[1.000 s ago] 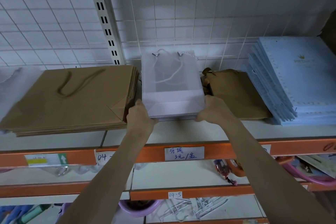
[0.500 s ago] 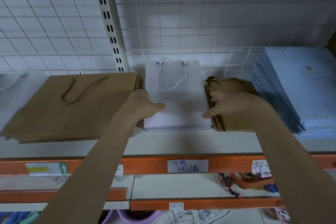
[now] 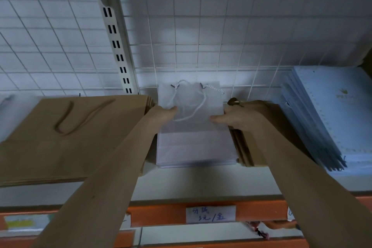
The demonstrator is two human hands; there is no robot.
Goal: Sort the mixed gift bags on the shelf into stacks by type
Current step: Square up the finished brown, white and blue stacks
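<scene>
Squaring: the stack of translucent white bags is judged to be under alignment, flanked at its upper half by both hands.
Left hand: laid against the stack's left edge, thumb stretched over the top bag; fingers are hidden, so grip cannot be told.
Right hand: set on the right edge, thumb on the top sheet, fingers lost from view beside the small kraft bags; closure cannot be told.
Position: the stack lies flat on the shelf, between the large kraft stack and the small kraft bags, with the blue bags at far right.
Method: even inward pressure from both sides is advised; the cord handles should be kept tucked flat.
Materials: white bags smooth, semi-clear, likely slippery; twisted cord; kraft paper matte and stiff-looking; blue bags printed, fanned askew.
</scene>
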